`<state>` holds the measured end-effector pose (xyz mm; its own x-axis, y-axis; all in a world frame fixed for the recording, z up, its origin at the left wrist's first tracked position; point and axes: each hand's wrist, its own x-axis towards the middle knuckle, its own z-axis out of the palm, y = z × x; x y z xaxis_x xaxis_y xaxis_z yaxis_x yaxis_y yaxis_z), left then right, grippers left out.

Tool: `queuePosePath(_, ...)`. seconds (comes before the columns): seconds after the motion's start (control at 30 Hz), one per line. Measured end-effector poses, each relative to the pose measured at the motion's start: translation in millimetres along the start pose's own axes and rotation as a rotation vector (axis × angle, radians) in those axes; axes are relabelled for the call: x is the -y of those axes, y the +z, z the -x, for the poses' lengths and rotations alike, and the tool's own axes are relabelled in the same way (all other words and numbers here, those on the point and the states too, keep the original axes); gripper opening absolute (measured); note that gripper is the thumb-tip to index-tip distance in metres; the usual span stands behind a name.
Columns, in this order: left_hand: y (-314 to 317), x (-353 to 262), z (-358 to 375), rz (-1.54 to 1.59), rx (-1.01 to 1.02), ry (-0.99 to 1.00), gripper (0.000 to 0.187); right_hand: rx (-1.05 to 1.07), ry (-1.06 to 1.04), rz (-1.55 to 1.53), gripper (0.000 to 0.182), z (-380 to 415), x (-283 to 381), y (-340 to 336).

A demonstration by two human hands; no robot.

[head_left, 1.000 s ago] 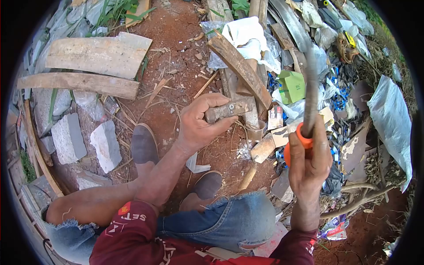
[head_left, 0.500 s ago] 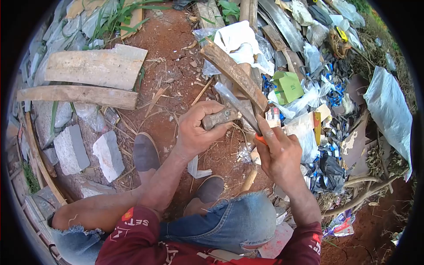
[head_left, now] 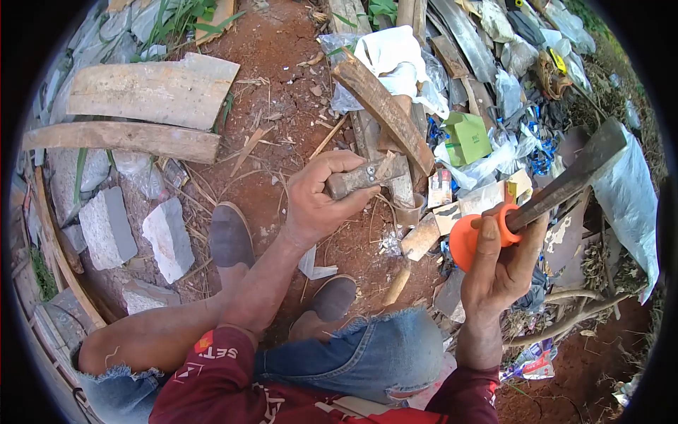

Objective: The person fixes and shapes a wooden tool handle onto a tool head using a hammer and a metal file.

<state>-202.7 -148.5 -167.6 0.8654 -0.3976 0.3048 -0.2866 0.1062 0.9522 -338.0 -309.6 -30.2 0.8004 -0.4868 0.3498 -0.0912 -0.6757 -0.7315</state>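
Observation:
My left hand (head_left: 319, 194) is closed around a short, weathered piece of wood (head_left: 360, 178), with a pale splinter lifted near its far end. Small light spots, perhaps nail or screw heads, show on its side. At the right, my right hand (head_left: 498, 272) grips a chisel (head_left: 565, 187) by its orange guard (head_left: 480, 237). The chisel's dark flat blade points up and right, apart from the wood. Just beyond the left hand a longer wooden plank (head_left: 385, 109) lies slanted over other boards.
Litter surrounds a green box (head_left: 466, 138) on the right, near a white cloth (head_left: 392, 60). Broken concrete pieces (head_left: 168, 240) and a wide board (head_left: 152, 88) lie left. A branch (head_left: 565, 325) crosses the lower right. My shoes rest on red soil.
My right hand has swung right and turned, taking the chisel away from the wood, its blade now pointing up and right. The left hand still holds the wood in nearly the same place.

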Motion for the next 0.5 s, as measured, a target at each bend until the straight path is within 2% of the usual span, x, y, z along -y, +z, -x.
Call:
queuePosePath(0.03,1,3,-1,-0.013,0.011,0.024,0.042,-0.039,0.021,-0.055,0.055,2,-6,6)
queuePosePath(0.07,1,5,-1,-0.027,0.023,0.044,0.043,0.098,0.016,0.043,0.054,3,-10,5)
queuePosePath(0.1,2,6,-1,-0.030,0.018,0.049,0.043,0.099,0.009,0.040,0.054,3,-14,8)
queuePosePath(0.17,2,9,0,-0.049,0.007,0.103,0.044,0.354,0.070,0.172,0.058,8,-23,16)
queuePosePath(0.2,1,11,0,-0.052,0.006,0.101,0.044,0.295,-0.021,0.167,0.058,11,-29,22)
queuePosePath(0.23,1,12,0,-0.037,-0.003,0.103,0.045,0.300,-0.018,0.164,0.058,10,-31,22)
queuePosePath(0.4,-4,-10,-8,-0.046,0.009,0.105,0.042,0.204,0.149,0.077,0.056,7,-34,17)
queuePosePath(0.47,-10,-28,-17,-0.321,0.219,0.129,0.041,0.165,0.166,0.051,0.056,8,-39,19)
queuePosePath(0.5,-12,-34,-20,-0.323,0.220,0.128,0.041,0.165,0.167,0.049,0.056,11,-40,21)
